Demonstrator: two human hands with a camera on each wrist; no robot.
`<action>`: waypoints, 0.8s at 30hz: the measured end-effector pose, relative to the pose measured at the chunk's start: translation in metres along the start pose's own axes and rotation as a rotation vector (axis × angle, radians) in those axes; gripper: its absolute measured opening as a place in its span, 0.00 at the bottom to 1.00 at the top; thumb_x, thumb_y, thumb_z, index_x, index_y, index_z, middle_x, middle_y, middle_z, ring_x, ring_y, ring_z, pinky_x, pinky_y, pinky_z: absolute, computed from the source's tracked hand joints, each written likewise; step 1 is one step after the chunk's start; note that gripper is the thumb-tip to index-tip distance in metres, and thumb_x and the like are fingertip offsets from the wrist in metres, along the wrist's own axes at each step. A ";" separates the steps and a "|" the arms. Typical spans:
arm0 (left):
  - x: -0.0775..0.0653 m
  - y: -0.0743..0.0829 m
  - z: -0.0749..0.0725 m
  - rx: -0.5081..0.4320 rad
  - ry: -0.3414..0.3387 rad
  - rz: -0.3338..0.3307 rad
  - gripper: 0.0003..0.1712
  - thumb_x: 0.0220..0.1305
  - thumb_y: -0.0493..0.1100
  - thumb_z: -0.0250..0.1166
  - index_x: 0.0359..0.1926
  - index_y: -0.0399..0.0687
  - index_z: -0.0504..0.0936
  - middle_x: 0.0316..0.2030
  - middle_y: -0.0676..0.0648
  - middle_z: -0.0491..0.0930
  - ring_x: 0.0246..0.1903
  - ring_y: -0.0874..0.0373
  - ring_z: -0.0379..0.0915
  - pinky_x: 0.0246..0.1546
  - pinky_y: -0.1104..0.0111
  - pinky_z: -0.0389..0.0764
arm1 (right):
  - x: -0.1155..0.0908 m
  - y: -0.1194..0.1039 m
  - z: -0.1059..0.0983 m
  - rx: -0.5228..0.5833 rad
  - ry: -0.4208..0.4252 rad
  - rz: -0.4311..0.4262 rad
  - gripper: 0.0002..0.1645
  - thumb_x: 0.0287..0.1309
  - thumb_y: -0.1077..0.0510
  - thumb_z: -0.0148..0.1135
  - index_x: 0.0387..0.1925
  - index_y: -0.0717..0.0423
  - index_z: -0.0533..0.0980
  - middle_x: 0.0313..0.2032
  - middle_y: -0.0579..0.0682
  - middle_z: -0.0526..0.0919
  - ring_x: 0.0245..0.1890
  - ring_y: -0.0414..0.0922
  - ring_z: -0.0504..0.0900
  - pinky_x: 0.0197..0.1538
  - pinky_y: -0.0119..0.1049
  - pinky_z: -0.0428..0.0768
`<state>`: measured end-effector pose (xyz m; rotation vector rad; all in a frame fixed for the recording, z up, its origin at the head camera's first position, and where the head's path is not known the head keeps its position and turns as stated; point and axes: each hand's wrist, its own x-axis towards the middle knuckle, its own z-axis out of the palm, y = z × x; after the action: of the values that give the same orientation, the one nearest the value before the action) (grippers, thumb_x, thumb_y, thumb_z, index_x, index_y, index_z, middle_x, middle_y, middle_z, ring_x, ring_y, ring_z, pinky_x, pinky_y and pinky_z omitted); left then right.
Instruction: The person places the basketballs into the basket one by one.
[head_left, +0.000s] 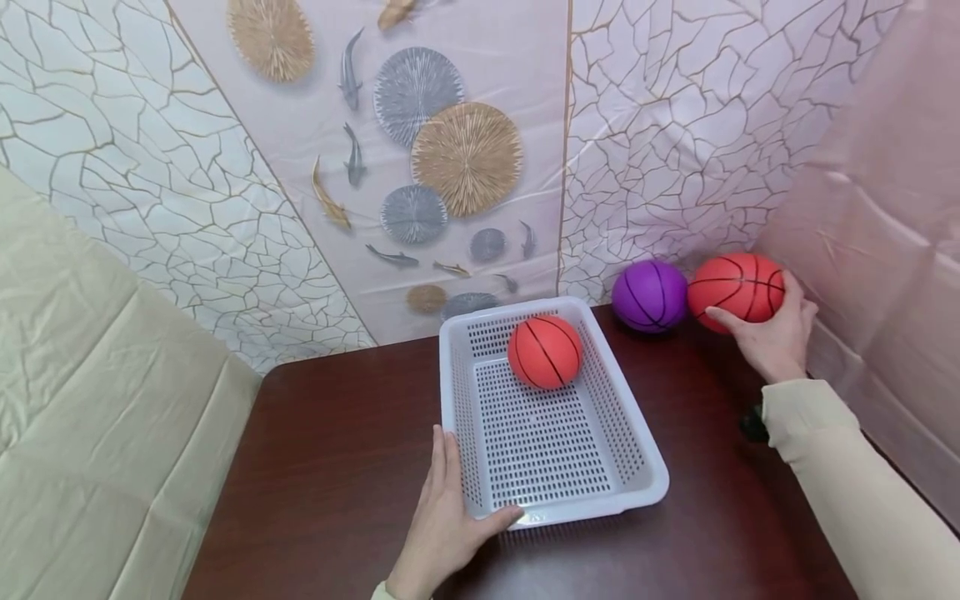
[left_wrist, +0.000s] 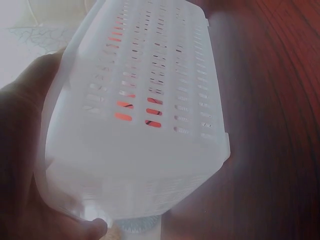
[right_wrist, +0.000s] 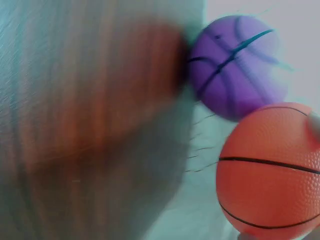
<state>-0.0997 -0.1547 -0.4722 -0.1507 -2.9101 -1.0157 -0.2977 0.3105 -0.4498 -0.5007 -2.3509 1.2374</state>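
Observation:
A white perforated basket [head_left: 637,454] stands in the middle of the dark wooden table [head_left: 337,450]. An orange toy basketball [head_left: 545,352] lies in its far end. My left hand [head_left: 450,508] holds the basket's near left corner, thumb along the front rim. In the left wrist view the basket's wall [left_wrist: 165,165] fills the frame, with orange showing through the slots. My right hand [head_left: 772,337] grips a second orange ball [head_left: 737,287] at the far right by the wall. A purple ball [head_left: 649,296] sits just left of it. The right wrist view shows the orange ball [right_wrist: 272,175] and the purple ball [right_wrist: 235,65] touching.
Patterned wall panels [head_left: 450,167] rise right behind the table. A pink sheet [head_left: 885,233] hangs along the right side. Beige cloth [head_left: 90,400] covers the area left of the table. A small dark object [head_left: 752,423] lies by my right sleeve.

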 end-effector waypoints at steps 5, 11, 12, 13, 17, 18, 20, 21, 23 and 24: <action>0.000 0.001 0.001 -0.010 -0.001 -0.005 0.78 0.40 0.80 0.66 0.76 0.40 0.38 0.76 0.51 0.26 0.71 0.39 0.44 0.63 0.43 0.60 | -0.017 -0.032 -0.011 -0.027 -0.029 -0.078 0.68 0.42 0.34 0.74 0.77 0.38 0.43 0.70 0.60 0.51 0.69 0.59 0.52 0.62 0.63 0.63; 0.000 -0.001 0.001 -0.004 0.005 -0.002 0.78 0.40 0.80 0.66 0.76 0.40 0.38 0.76 0.50 0.26 0.71 0.39 0.45 0.62 0.43 0.60 | -0.042 -0.081 -0.018 -0.025 -0.057 -0.206 0.67 0.41 0.36 0.76 0.76 0.39 0.46 0.67 0.63 0.55 0.65 0.62 0.56 0.58 0.66 0.65; 0.000 -0.001 0.001 -0.004 0.006 -0.002 0.78 0.40 0.80 0.66 0.76 0.40 0.38 0.76 0.50 0.26 0.71 0.39 0.45 0.63 0.43 0.60 | -0.046 -0.089 -0.018 -0.020 -0.060 -0.227 0.67 0.41 0.37 0.77 0.76 0.39 0.47 0.67 0.63 0.55 0.65 0.61 0.56 0.58 0.66 0.65; 0.000 -0.001 0.001 -0.003 0.006 -0.001 0.78 0.40 0.81 0.65 0.76 0.40 0.38 0.76 0.50 0.27 0.71 0.39 0.45 0.62 0.43 0.61 | -0.050 -0.097 -0.019 -0.020 -0.065 -0.249 0.67 0.40 0.37 0.77 0.76 0.39 0.47 0.67 0.63 0.56 0.65 0.61 0.56 0.57 0.66 0.65; 0.001 -0.001 0.002 -0.006 0.005 0.009 0.78 0.40 0.81 0.64 0.76 0.40 0.38 0.76 0.49 0.27 0.71 0.39 0.45 0.62 0.43 0.61 | -0.069 -0.120 -0.019 -0.032 -0.096 -0.337 0.68 0.38 0.38 0.78 0.76 0.41 0.49 0.64 0.64 0.59 0.62 0.60 0.59 0.54 0.65 0.68; 0.001 -0.001 0.002 -0.008 0.004 0.011 0.77 0.40 0.81 0.64 0.76 0.40 0.38 0.76 0.49 0.27 0.71 0.39 0.45 0.62 0.43 0.61 | -0.074 -0.125 -0.019 -0.032 -0.107 -0.356 0.68 0.38 0.38 0.79 0.76 0.42 0.49 0.63 0.64 0.59 0.62 0.60 0.60 0.53 0.65 0.68; 0.001 -0.001 0.002 -0.008 0.003 0.015 0.77 0.40 0.81 0.64 0.76 0.40 0.39 0.76 0.49 0.27 0.71 0.39 0.44 0.62 0.43 0.61 | -0.084 -0.132 -0.016 -0.030 -0.136 -0.394 0.68 0.36 0.37 0.80 0.75 0.42 0.51 0.62 0.64 0.61 0.60 0.60 0.61 0.52 0.65 0.69; 0.001 -0.001 0.001 -0.006 0.002 0.015 0.77 0.40 0.81 0.64 0.76 0.40 0.39 0.76 0.49 0.27 0.71 0.39 0.44 0.62 0.43 0.61 | -0.088 -0.135 -0.014 -0.029 -0.155 -0.413 0.68 0.35 0.37 0.80 0.75 0.42 0.51 0.61 0.64 0.61 0.60 0.60 0.62 0.52 0.65 0.69; 0.001 -0.001 0.001 -0.004 0.004 0.013 0.77 0.40 0.82 0.63 0.76 0.40 0.39 0.76 0.49 0.27 0.71 0.39 0.44 0.62 0.43 0.61 | -0.096 -0.140 -0.009 -0.032 -0.203 -0.450 0.69 0.34 0.37 0.80 0.75 0.42 0.52 0.61 0.63 0.61 0.59 0.60 0.62 0.51 0.65 0.71; 0.000 -0.001 0.000 -0.003 0.005 0.011 0.77 0.40 0.82 0.63 0.76 0.40 0.39 0.76 0.49 0.27 0.71 0.39 0.44 0.62 0.43 0.62 | -0.100 -0.141 -0.006 -0.036 -0.226 -0.468 0.69 0.34 0.37 0.80 0.75 0.42 0.52 0.60 0.63 0.61 0.58 0.61 0.63 0.50 0.65 0.71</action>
<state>-0.1001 -0.1549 -0.4726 -0.1634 -2.9004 -1.0169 -0.2265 0.1888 -0.3497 0.1876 -2.4800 1.0719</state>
